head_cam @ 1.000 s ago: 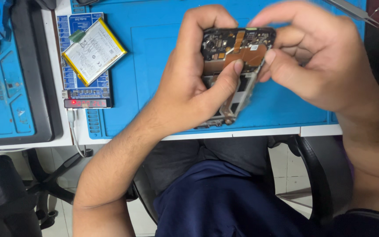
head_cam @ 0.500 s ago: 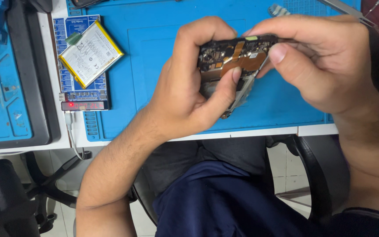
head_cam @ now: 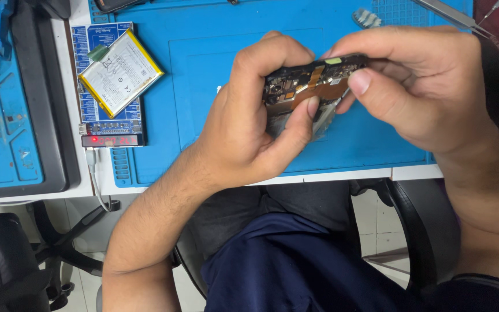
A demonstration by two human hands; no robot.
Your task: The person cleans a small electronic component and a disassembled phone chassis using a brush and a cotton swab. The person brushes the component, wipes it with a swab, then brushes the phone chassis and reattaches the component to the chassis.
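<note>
An opened phone (head_cam: 310, 92), its back cover off so that the circuit board and an orange flex strip show, is held above the blue mat (head_cam: 203, 86) on the desk, over the near edge. The left hand (head_cam: 255, 127) has its grip clamped on the phone's left part, fingers curled over the far edge and the thumb pressed on the board side. The right hand (head_cam: 417, 86) meets it from the right, thumb and forefinger pinched together on the phone's right end by a small green tab. The phone's long axis runs left to right, slightly tilted (its lower part is hidden behind the left palm). Both hands touch it. On the left a flat battery (head_cam: 120, 72) rests on a small tester board (head_cam: 110, 124); tweezers (head_cam: 446, 13) lie far right.
</note>
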